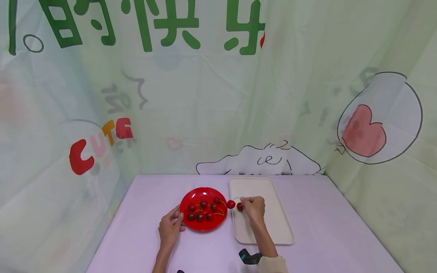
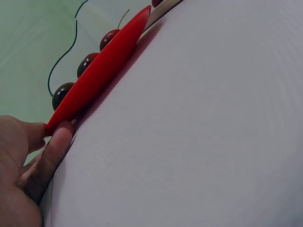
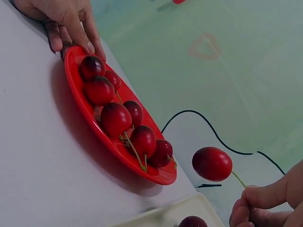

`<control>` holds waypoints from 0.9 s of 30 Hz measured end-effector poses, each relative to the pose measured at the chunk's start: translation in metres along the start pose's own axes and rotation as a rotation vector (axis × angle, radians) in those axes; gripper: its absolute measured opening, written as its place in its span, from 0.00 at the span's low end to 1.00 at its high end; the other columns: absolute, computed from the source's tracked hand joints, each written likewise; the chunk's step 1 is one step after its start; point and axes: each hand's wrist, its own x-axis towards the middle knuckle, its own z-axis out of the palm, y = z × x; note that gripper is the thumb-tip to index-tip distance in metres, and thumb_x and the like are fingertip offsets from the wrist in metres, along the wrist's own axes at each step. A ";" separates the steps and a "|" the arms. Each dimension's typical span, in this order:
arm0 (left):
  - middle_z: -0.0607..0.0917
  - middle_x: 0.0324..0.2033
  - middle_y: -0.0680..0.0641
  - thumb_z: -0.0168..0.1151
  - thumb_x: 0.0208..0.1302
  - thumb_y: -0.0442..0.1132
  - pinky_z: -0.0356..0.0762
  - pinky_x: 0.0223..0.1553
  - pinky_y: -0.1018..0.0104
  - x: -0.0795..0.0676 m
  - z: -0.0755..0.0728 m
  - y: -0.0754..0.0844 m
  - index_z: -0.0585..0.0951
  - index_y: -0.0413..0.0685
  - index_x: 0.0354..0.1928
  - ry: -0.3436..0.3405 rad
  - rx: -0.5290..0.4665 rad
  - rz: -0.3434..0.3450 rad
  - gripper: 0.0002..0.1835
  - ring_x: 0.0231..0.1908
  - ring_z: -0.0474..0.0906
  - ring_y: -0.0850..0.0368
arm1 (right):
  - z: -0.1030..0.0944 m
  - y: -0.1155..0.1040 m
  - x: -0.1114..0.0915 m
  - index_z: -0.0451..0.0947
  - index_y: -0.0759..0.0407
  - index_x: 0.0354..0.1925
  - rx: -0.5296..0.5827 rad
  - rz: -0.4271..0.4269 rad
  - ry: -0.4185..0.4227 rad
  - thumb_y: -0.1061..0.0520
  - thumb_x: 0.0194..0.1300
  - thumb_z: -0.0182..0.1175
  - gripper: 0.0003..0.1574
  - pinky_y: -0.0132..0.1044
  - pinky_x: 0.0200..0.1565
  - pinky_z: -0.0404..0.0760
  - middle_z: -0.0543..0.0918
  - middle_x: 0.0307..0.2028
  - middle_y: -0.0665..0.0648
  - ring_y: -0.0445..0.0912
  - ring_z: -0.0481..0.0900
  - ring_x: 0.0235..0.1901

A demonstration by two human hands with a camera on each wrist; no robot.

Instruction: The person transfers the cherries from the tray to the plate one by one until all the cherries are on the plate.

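A red plate (image 1: pixel 201 192) bears several dark red cherries (image 1: pixel 199 217), some with green stems. My left hand (image 1: pixel 168 228) grips the plate's left rim, thumb at the edge and fingers underneath, as the left wrist view shows. By its thin stem my right hand (image 1: pixel 254 207) pinches one cherry (image 3: pixel 212 164) between thumb and fingers. That cherry hangs in the air around the gap between the plate and a cream tray (image 1: pixel 263 235). Another cherry (image 1: pixel 240 207) lies in the tray, close to my right fingertips.
Lilac cloth covers the table (image 1: pixel 143 197). A black curved device (image 1: pixel 250 257) sits beside the right forearm, before the tray. Behind the table hangs a pale green printed curtain (image 1: pixel 205 94), which also closes off both sides.
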 end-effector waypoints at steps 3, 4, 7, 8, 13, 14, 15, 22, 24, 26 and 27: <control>0.89 0.49 0.36 0.66 0.80 0.38 0.87 0.32 0.77 0.000 0.000 0.000 0.81 0.49 0.74 0.002 0.002 0.007 0.24 0.23 0.88 0.61 | 0.003 0.002 0.001 0.89 0.76 0.38 0.012 0.009 -0.002 0.61 0.71 0.70 0.14 0.34 0.35 0.74 0.88 0.28 0.60 0.55 0.80 0.40; 0.89 0.49 0.36 0.66 0.80 0.38 0.87 0.32 0.77 0.000 -0.001 0.001 0.81 0.50 0.74 0.002 0.003 0.003 0.24 0.23 0.88 0.61 | 0.004 0.003 0.001 0.89 0.76 0.38 0.013 0.008 -0.005 0.61 0.72 0.70 0.14 0.33 0.35 0.74 0.88 0.27 0.60 0.54 0.80 0.40; 0.88 0.50 0.36 0.66 0.80 0.38 0.87 0.31 0.76 -0.001 -0.003 0.003 0.81 0.50 0.74 0.000 0.007 -0.016 0.24 0.24 0.88 0.60 | 0.007 0.005 0.001 0.89 0.77 0.37 0.033 0.001 -0.020 0.62 0.71 0.70 0.13 0.32 0.35 0.74 0.87 0.25 0.60 0.53 0.81 0.37; 0.88 0.50 0.36 0.66 0.80 0.38 0.87 0.31 0.76 -0.002 -0.003 0.003 0.81 0.49 0.74 -0.003 0.009 -0.019 0.24 0.24 0.88 0.60 | 0.009 0.006 0.001 0.89 0.77 0.37 0.040 -0.005 -0.023 0.63 0.70 0.70 0.13 0.32 0.35 0.74 0.87 0.24 0.60 0.52 0.81 0.36; 0.88 0.51 0.35 0.65 0.80 0.37 0.88 0.30 0.76 -0.002 -0.005 0.005 0.80 0.48 0.75 -0.013 0.006 -0.037 0.24 0.25 0.89 0.59 | 0.015 0.006 0.002 0.89 0.78 0.37 0.064 -0.015 -0.038 0.63 0.70 0.71 0.13 0.30 0.32 0.74 0.87 0.24 0.63 0.50 0.82 0.30; 0.88 0.51 0.35 0.65 0.80 0.37 0.88 0.31 0.75 -0.002 -0.005 0.005 0.80 0.47 0.75 -0.015 0.007 -0.032 0.24 0.25 0.89 0.59 | 0.015 0.005 0.001 0.89 0.78 0.37 0.065 -0.014 -0.038 0.63 0.70 0.71 0.13 0.29 0.31 0.74 0.87 0.23 0.62 0.49 0.82 0.29; 0.88 0.51 0.35 0.65 0.80 0.37 0.88 0.31 0.76 -0.002 -0.004 0.005 0.80 0.48 0.75 -0.015 0.006 -0.036 0.24 0.25 0.89 0.59 | 0.016 0.005 0.000 0.89 0.78 0.36 0.066 -0.016 -0.041 0.63 0.70 0.71 0.13 0.29 0.31 0.74 0.87 0.23 0.62 0.48 0.81 0.28; 0.89 0.51 0.35 0.65 0.80 0.37 0.87 0.30 0.76 0.000 -0.001 0.003 0.80 0.49 0.75 -0.005 0.014 -0.043 0.25 0.23 0.88 0.59 | 0.016 0.001 -0.006 0.88 0.79 0.36 0.082 -0.024 -0.064 0.64 0.70 0.70 0.13 0.28 0.29 0.75 0.83 0.19 0.50 0.40 0.76 0.25; 0.89 0.51 0.36 0.66 0.80 0.37 0.87 0.31 0.77 0.001 0.000 0.003 0.80 0.50 0.75 -0.004 0.011 -0.046 0.25 0.24 0.88 0.59 | 0.017 0.000 -0.007 0.88 0.79 0.36 0.083 -0.031 -0.063 0.64 0.70 0.71 0.14 0.28 0.28 0.75 0.84 0.20 0.50 0.40 0.75 0.25; 0.89 0.50 0.35 0.66 0.79 0.37 0.87 0.31 0.76 0.002 0.000 0.003 0.80 0.48 0.75 0.001 0.009 -0.027 0.25 0.23 0.88 0.59 | 0.017 -0.001 -0.007 0.89 0.78 0.36 0.079 -0.033 -0.059 0.63 0.70 0.71 0.14 0.28 0.28 0.75 0.84 0.20 0.50 0.40 0.75 0.26; 0.89 0.50 0.35 0.66 0.79 0.37 0.87 0.30 0.76 0.003 0.001 0.002 0.80 0.48 0.74 0.003 0.005 -0.026 0.25 0.23 0.88 0.59 | 0.018 -0.002 -0.007 0.89 0.78 0.36 0.076 -0.033 -0.056 0.63 0.70 0.71 0.14 0.28 0.29 0.74 0.85 0.20 0.50 0.40 0.75 0.26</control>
